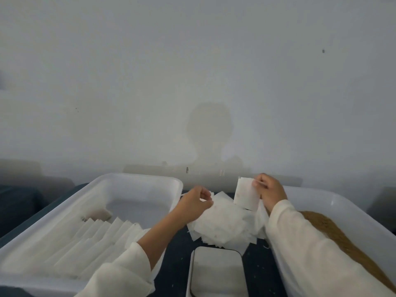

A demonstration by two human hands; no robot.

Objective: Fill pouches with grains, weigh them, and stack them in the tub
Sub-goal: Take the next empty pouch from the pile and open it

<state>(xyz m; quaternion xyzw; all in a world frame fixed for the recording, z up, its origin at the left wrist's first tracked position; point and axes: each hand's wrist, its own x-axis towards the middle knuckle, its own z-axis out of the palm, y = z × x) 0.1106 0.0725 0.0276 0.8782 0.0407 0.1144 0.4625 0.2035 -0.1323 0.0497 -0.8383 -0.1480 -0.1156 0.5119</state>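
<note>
pouch (pixel 246 195): light, limp, thin; best held by its top edge
right hand (pixel 271 192): fingers pinching pouch
left hand (pixel 196 203): fingers curled on pile of pouches (pixel 222 226)

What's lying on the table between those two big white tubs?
In the head view, a loose pile of empty pouches lies between the left tub and the grain tub, with the scale nearer the camera.

Pale wall (pixel 192 71) with a shadow (pixel 209 129), dark tabletop (pixel 177 254)
</note>
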